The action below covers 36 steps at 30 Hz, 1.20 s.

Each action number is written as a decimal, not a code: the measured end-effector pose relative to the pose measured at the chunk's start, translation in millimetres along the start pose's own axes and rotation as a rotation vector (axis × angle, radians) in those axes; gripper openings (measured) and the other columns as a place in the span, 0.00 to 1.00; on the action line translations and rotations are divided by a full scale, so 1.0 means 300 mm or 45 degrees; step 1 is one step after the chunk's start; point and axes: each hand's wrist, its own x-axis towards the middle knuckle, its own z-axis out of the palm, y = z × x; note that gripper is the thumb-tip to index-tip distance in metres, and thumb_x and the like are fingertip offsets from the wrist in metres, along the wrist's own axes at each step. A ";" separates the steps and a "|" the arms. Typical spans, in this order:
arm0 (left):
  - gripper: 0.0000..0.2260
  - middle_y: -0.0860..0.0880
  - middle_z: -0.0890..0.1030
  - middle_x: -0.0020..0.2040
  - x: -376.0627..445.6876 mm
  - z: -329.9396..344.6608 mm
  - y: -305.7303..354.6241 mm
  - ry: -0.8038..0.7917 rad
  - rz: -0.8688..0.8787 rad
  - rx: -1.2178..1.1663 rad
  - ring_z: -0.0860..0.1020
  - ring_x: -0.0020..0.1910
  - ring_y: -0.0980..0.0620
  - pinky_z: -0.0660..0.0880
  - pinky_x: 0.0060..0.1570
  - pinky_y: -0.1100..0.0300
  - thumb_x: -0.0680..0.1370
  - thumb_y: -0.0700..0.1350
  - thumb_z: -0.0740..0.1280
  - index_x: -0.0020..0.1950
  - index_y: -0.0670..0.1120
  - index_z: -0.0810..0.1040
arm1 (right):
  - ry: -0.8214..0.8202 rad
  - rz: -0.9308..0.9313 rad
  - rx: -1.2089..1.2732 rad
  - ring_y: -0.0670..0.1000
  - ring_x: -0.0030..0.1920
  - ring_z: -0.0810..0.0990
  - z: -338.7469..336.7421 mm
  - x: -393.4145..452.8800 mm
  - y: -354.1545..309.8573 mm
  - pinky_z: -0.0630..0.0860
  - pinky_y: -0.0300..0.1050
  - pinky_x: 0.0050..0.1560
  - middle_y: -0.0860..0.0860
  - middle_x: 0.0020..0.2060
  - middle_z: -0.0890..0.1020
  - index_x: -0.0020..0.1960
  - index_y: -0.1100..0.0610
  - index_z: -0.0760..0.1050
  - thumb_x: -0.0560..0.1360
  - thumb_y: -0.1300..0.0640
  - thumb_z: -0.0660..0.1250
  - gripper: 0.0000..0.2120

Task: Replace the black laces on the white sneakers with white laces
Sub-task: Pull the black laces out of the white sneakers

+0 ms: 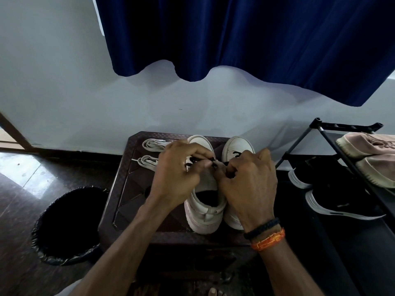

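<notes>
Head view: both hands, left (179,169) and right (245,178), pinch the black lace (211,162) over the left sneaker (205,212) on the stool (128,189), likely unthreading it; white laces (152,154) wait beside.

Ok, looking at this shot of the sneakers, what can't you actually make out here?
Head view only:
- Black lace on the left sneaker: mostly covered by the left hand and right hand, so how far it is unthreaded is unclear.
- Right sneaker: its back half is hidden under the right hand.
- White laces: partly behind the left hand.
- Bin: inside too dark.
- Black shoes on the rack: details lost in shadow.
</notes>
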 end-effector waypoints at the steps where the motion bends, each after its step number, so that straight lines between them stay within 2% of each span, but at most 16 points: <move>1: 0.09 0.58 0.86 0.42 0.004 -0.012 0.007 0.041 -0.076 -0.092 0.83 0.47 0.57 0.76 0.54 0.57 0.72 0.36 0.76 0.47 0.50 0.85 | 0.003 0.014 0.000 0.57 0.42 0.72 0.000 -0.001 -0.001 0.71 0.52 0.41 0.51 0.30 0.76 0.27 0.56 0.74 0.67 0.50 0.78 0.18; 4: 0.09 0.51 0.86 0.41 0.022 -0.064 -0.001 0.237 -0.405 -0.562 0.84 0.43 0.52 0.78 0.46 0.61 0.73 0.29 0.73 0.46 0.43 0.85 | 0.016 0.064 0.006 0.56 0.43 0.72 -0.002 -0.004 -0.007 0.73 0.53 0.42 0.50 0.29 0.76 0.26 0.56 0.72 0.67 0.51 0.76 0.18; 7: 0.11 0.50 0.85 0.39 0.028 -0.113 -0.031 0.379 -0.629 -0.893 0.81 0.41 0.51 0.76 0.48 0.61 0.74 0.27 0.67 0.47 0.41 0.84 | 0.019 0.082 0.017 0.56 0.42 0.72 -0.003 -0.006 -0.009 0.75 0.55 0.41 0.49 0.28 0.75 0.26 0.55 0.70 0.67 0.51 0.75 0.18; 8: 0.11 0.50 0.85 0.39 0.030 -0.119 -0.038 0.387 -0.657 -0.878 0.81 0.41 0.52 0.76 0.49 0.61 0.74 0.28 0.67 0.47 0.42 0.84 | 0.020 0.083 0.030 0.55 0.43 0.72 -0.002 -0.006 -0.010 0.75 0.55 0.41 0.48 0.28 0.74 0.26 0.55 0.69 0.67 0.51 0.75 0.19; 10: 0.10 0.51 0.85 0.41 0.027 -0.111 -0.049 0.345 -0.568 -0.591 0.82 0.44 0.54 0.76 0.49 0.60 0.75 0.32 0.68 0.46 0.45 0.84 | 0.026 0.095 0.080 0.53 0.43 0.70 -0.003 -0.004 -0.013 0.76 0.55 0.39 0.48 0.28 0.74 0.26 0.53 0.65 0.67 0.51 0.76 0.21; 12: 0.07 0.54 0.84 0.47 0.020 -0.092 -0.057 0.235 -0.281 -0.090 0.81 0.52 0.52 0.75 0.55 0.54 0.74 0.41 0.69 0.46 0.51 0.84 | 0.026 0.105 0.134 0.51 0.43 0.69 -0.003 -0.001 -0.015 0.77 0.53 0.39 0.47 0.28 0.74 0.27 0.51 0.63 0.67 0.51 0.76 0.22; 14: 0.08 0.55 0.80 0.55 0.012 -0.070 -0.055 0.096 -0.024 0.286 0.77 0.59 0.50 0.68 0.64 0.49 0.72 0.48 0.69 0.48 0.53 0.84 | 0.022 0.112 0.162 0.50 0.44 0.68 -0.004 -0.003 -0.014 0.76 0.51 0.38 0.46 0.29 0.74 0.27 0.50 0.64 0.67 0.50 0.76 0.22; 16: 0.09 0.53 0.77 0.62 0.003 -0.042 -0.046 -0.044 0.111 0.434 0.73 0.64 0.48 0.60 0.66 0.54 0.70 0.51 0.70 0.48 0.53 0.85 | 0.013 0.124 0.180 0.50 0.44 0.68 -0.004 -0.003 -0.008 0.75 0.49 0.38 0.47 0.29 0.75 0.26 0.51 0.67 0.67 0.50 0.77 0.21; 19: 0.09 0.50 0.76 0.66 -0.007 -0.003 -0.037 -0.175 0.217 0.570 0.70 0.67 0.44 0.58 0.67 0.52 0.67 0.49 0.73 0.46 0.52 0.86 | -0.020 0.132 0.181 0.51 0.45 0.69 -0.001 -0.001 -0.004 0.74 0.49 0.38 0.47 0.30 0.75 0.27 0.53 0.72 0.68 0.50 0.78 0.19; 23: 0.06 0.50 0.77 0.65 0.002 0.017 -0.032 -0.160 0.195 0.577 0.69 0.67 0.43 0.61 0.67 0.46 0.68 0.48 0.76 0.44 0.52 0.88 | -0.044 0.098 0.182 0.52 0.46 0.70 0.004 -0.001 -0.001 0.71 0.48 0.38 0.47 0.31 0.75 0.27 0.54 0.73 0.69 0.49 0.77 0.18; 29: 0.02 0.51 0.77 0.65 0.009 0.038 -0.042 -0.164 0.209 0.552 0.67 0.66 0.46 0.59 0.66 0.52 0.68 0.43 0.72 0.37 0.48 0.85 | 0.002 0.061 0.115 0.53 0.44 0.70 0.006 -0.005 -0.007 0.73 0.50 0.38 0.48 0.31 0.75 0.27 0.55 0.73 0.68 0.49 0.77 0.19; 33: 0.02 0.57 0.75 0.63 0.006 0.007 -0.023 -0.153 0.080 0.247 0.67 0.66 0.53 0.62 0.65 0.52 0.69 0.42 0.71 0.38 0.49 0.81 | 0.036 0.074 0.067 0.54 0.43 0.72 0.005 -0.008 -0.015 0.73 0.51 0.38 0.49 0.30 0.75 0.27 0.55 0.71 0.68 0.49 0.77 0.20; 36: 0.02 0.56 0.78 0.60 0.025 -0.063 -0.023 -0.026 -0.155 -0.127 0.76 0.61 0.52 0.71 0.59 0.52 0.70 0.43 0.71 0.37 0.50 0.81 | 0.057 0.098 0.075 0.54 0.42 0.72 0.005 -0.009 -0.016 0.75 0.53 0.38 0.48 0.29 0.74 0.27 0.55 0.71 0.68 0.49 0.76 0.19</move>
